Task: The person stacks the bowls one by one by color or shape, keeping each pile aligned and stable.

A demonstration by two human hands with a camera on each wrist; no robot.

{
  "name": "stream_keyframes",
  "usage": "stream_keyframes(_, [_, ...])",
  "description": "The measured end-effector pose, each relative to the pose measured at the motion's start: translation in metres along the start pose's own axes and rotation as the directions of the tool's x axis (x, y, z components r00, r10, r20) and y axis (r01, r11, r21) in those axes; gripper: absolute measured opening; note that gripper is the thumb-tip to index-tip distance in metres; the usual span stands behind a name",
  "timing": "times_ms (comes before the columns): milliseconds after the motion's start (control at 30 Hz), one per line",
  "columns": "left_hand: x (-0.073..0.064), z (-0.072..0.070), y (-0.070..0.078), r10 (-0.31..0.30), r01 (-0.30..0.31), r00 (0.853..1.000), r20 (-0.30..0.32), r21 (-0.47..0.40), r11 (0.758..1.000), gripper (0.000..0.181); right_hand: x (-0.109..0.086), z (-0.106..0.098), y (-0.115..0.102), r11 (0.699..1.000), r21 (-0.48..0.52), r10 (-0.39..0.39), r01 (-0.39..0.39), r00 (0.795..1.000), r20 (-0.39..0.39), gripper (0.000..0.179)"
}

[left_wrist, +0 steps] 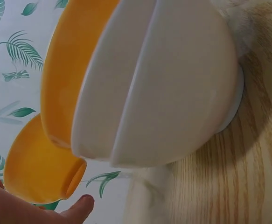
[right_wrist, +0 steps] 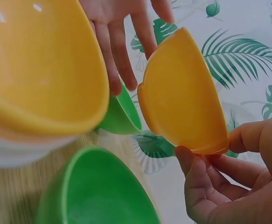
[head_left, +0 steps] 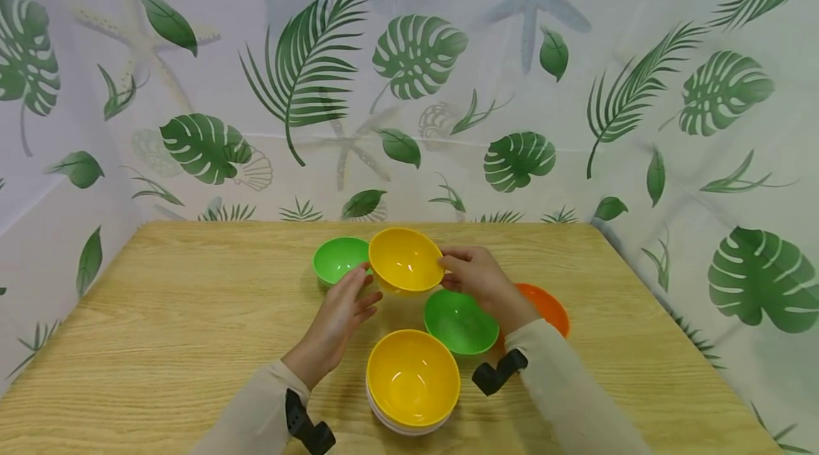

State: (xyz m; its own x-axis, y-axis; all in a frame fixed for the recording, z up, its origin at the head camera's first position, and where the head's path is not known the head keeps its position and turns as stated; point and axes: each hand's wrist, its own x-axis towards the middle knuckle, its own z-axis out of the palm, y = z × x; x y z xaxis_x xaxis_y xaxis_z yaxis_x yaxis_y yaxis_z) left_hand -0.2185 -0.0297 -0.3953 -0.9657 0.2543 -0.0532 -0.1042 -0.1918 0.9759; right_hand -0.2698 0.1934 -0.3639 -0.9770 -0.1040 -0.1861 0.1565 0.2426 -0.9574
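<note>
My right hand (head_left: 481, 283) pinches the rim of a yellow bowl (head_left: 406, 260) between thumb and fingers, holding it up above the table. The bowl's inside faces me in the head view. On its other side is my left hand (head_left: 337, 323), fingers spread and straight close to the bowl; whether a fingertip touches it I cannot tell. Below, another yellow bowl (head_left: 412, 378) sits on top of white bowls (left_wrist: 177, 88) in a stack. A green bowl (head_left: 461, 325) lies between that stack and the right hand.
A second green bowl (head_left: 338, 260) stands behind the left hand. Partly hidden by the right forearm is an orange bowl (head_left: 549, 307). The wooden table (head_left: 192, 298) ends at a leaf-patterned cloth (head_left: 435, 178). Each wrist wears a black camera mount.
</note>
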Motion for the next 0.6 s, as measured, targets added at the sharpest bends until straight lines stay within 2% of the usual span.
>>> stream_keyframes(167, [-0.001,0.0,-0.001,-0.015,0.015,1.0,0.003,-0.011,1.0,0.052,-0.008,0.01,-0.002,1.0,0.015,-0.012,0.012,0.999,0.033,0.036])
stream_keyframes(367, [-0.002,-0.001,-0.002,0.02,-0.02,1.0,0.002,-0.072,0.997,0.06,-0.015,0.018,-0.006,1.0,0.017,-0.022,0.021,0.999,0.042,0.035])
stream_keyframes(600, [-0.005,-0.003,-0.001,0.033,-0.032,0.999,0.012,-0.083,0.996,0.068,-0.02,0.021,-0.008,1.0,0.015,-0.025,0.024,0.999,0.045,0.034])
